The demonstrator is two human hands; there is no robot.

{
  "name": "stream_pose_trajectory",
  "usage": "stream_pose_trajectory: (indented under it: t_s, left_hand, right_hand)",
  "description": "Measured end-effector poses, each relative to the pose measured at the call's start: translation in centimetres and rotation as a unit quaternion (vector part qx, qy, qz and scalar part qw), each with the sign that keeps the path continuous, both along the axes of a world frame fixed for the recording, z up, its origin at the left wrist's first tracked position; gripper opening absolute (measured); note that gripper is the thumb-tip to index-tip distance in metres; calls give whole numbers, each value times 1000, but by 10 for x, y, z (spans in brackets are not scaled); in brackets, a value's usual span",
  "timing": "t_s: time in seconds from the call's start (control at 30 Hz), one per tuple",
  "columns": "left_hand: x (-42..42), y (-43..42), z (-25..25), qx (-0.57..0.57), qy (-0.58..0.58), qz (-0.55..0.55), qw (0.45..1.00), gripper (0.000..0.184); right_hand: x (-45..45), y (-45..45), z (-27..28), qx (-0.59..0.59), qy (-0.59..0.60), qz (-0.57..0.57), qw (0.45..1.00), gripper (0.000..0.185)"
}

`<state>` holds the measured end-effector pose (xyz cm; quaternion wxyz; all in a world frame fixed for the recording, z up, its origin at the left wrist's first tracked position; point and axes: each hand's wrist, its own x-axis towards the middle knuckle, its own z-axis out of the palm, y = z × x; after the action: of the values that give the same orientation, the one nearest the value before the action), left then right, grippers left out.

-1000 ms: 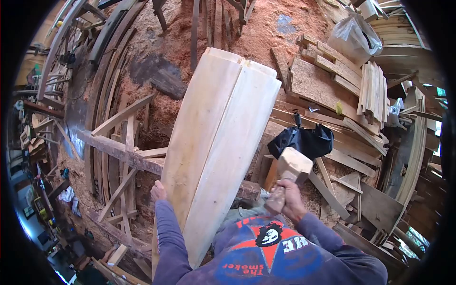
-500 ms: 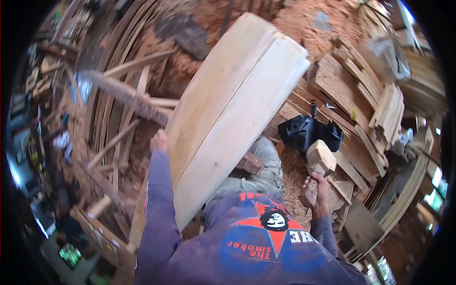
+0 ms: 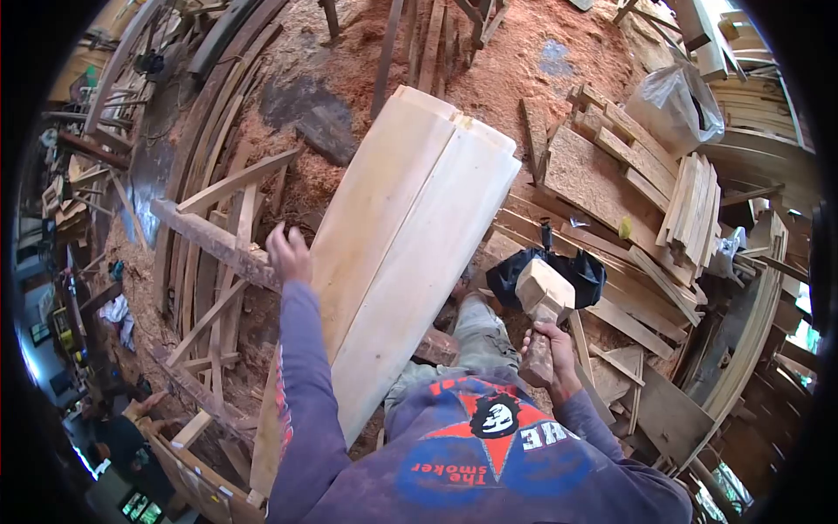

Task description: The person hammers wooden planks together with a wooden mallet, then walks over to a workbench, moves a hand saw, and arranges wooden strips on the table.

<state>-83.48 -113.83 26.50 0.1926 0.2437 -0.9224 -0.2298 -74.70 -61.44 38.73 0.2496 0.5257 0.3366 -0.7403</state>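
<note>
Two long, pale, smooth wooden boards (image 3: pixel 415 236) lie across a rough brown timber beam (image 3: pixel 214 243), already paired side by side, though a thin seam and uneven far ends remain; the joint's tightness cannot be told. The left hand (image 3: pixel 290 253) hovers just beside them, fingers loosely spread, holding nothing — earlier it gripped their edge. The right hand (image 3: pixel 554 349) is still wrapped round a pale, blocky wooden mallet's (image 3: pixel 543 291) handle.

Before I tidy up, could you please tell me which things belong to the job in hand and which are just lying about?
Seemingly in the job:
wooden mallet, held in the right hand
two pale boards, near the left hand

Seemingly lying about:
plastic bag
stacked slats
black bundle
</note>
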Motion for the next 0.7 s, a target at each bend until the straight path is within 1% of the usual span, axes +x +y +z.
stream_pose_trajectory:
  t_s: [0.03,0.07,0.1,0.13,0.17,0.2,0.27,0.3,0.33,0.4,0.43,0.5,0.53,0.6,0.67,0.7]
  left_hand:
    - [-30,7,-5,75,-26,-2,997,43]
    - [-55,13,-9,180,-128,35,975,62]
    - [-75,13,-15,259,-293,71,918,88]
    - [-78,15,-17,259,-293,67,918,88]
    - [-74,22,-18,197,-351,81,912,95]
    - [-74,38,-2,134,-406,96,899,103]
    - [-75,42,6,127,-400,96,903,102]
    - [-75,42,2,115,-395,112,905,100]
    - [-75,43,-1,105,-391,131,905,98]
    - [-76,44,9,99,-393,143,903,94]
    - [-66,42,2,96,-394,129,905,93]
    - [-81,28,0,85,-375,113,916,91]
    - [-79,26,-1,87,-382,118,912,90]
    - [-68,32,-8,98,-400,120,903,89]
    - [-73,30,-5,115,-400,121,901,88]
    - [-74,34,2,117,-399,125,901,88]
  right_hand:
    - [-2,0,1,3,0,10,1000,12]
    - [-3,1,2,6,-2,11,1000,12]
    - [-2,2,4,22,2,-16,1000,12]
    - [-2,1,5,37,6,-46,998,11]
    - [-1,-2,6,63,14,-54,997,10]
    - [-3,-5,-3,65,13,-55,996,10]
    - [-4,-24,-29,87,-2,-127,988,8]
    - [-21,-43,-16,32,-2,-102,994,9]
    - [-32,-59,-8,10,-17,-10,1000,12]
    - [-61,-108,44,-57,-41,83,994,17]
    - [-49,-99,45,-54,-46,80,994,17]
    - [-36,-76,27,-13,17,155,988,15]
    - [-32,-62,25,-18,8,160,987,17]
    - [-25,-41,31,-23,-33,107,993,17]
    - [-7,-12,16,9,-23,35,999,16]
    - [-6,-7,19,48,-11,17,999,15]
